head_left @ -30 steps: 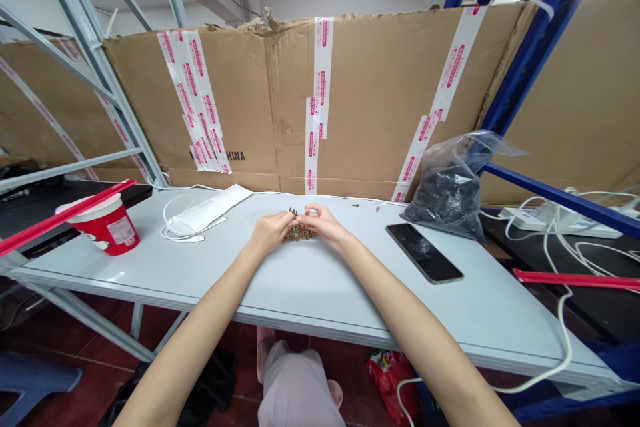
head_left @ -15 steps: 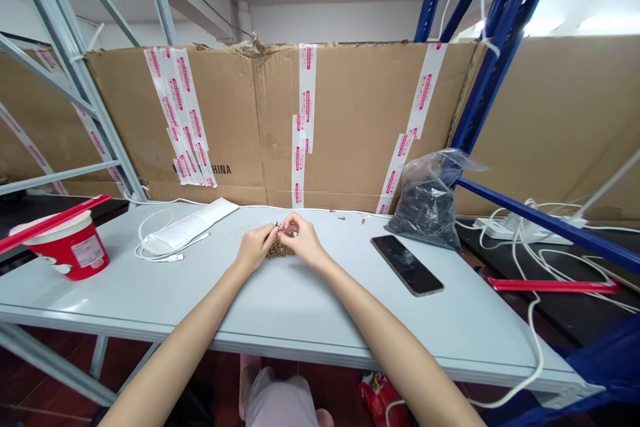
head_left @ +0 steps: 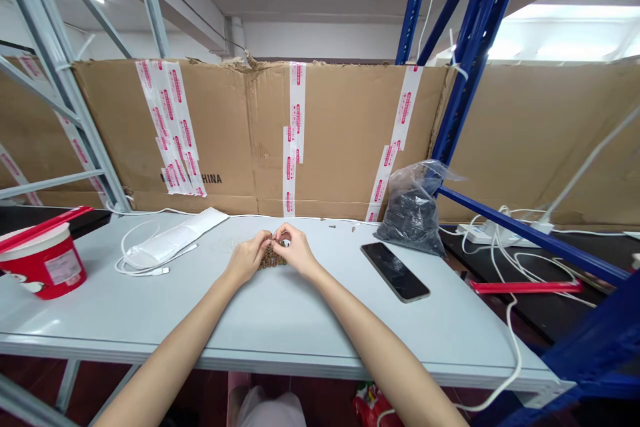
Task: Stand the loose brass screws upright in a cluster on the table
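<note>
A heap of small brown beads on a strand (head_left: 273, 258) lies near the middle of the white table (head_left: 150, 320). My left hand (head_left: 247, 260) and my right hand (head_left: 295, 252) sit on either side of it. Their fingertips meet at its upper end and seem to pinch a small part of it. The fingers hide that part. A few tiny brown pieces (head_left: 340, 227) lie near the table's far edge.
A black phone (head_left: 395, 272) and a clear bag of dark items (head_left: 413, 217) lie to the right. To the left are a white pouch (head_left: 170, 243), a white cable (head_left: 140, 267) and a red-and-white tub (head_left: 53, 263). Taped cardboard (head_left: 340, 133) stands behind the table.
My view has tilted upward, so the table sits lower in the frame. My hands have drawn closer together over the beads, and their fingertips now meet.
</note>
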### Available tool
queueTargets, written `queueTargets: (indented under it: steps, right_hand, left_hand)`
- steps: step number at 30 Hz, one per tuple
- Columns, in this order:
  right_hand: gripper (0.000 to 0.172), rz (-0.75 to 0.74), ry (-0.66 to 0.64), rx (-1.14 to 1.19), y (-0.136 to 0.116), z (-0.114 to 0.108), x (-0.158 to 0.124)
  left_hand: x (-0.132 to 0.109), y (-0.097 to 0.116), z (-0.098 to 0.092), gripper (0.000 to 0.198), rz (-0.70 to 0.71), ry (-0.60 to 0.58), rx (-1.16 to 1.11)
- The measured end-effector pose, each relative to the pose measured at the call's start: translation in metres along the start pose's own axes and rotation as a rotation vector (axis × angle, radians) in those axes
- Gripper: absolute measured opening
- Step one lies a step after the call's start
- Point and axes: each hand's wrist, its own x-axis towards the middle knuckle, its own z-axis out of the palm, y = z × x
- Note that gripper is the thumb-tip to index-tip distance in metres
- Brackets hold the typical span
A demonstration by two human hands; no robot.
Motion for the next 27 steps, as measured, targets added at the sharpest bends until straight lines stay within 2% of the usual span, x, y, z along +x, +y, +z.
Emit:
queueTargets:
  steps: [9, 17, 23, 27]
  right_hand:
    - [0.005, -0.012, -0.034, -0.049, -0.0008, 0.0000, -0.0021]
    - [0.006, 0.002, -0.038, -0.006, 0.0026, -0.0022, -0.0001]
    - [0.007, 0.023, -0.022, -0.020, 0.0015, -0.0025, 0.0006]
    - [0.023, 0.063, 0.017, -0.033, 0.0080, -0.0029, 0.0019]
  left_hand:
    - [0.0010, 0.0049, -0.0022, 0.032, 0.003, 0.025, 0.027]
    - [0.0005, 0.0024, 0.0001, 0.029, 0.005, -0.028, 0.011]
    - [0.0023, 0.0038, -0.0038, 0.033, -0.066, 0.058, -0.001]
    - [0.0047, 0.0018, -0.0082, 0.031, -0.111, 0.136, -0.059]
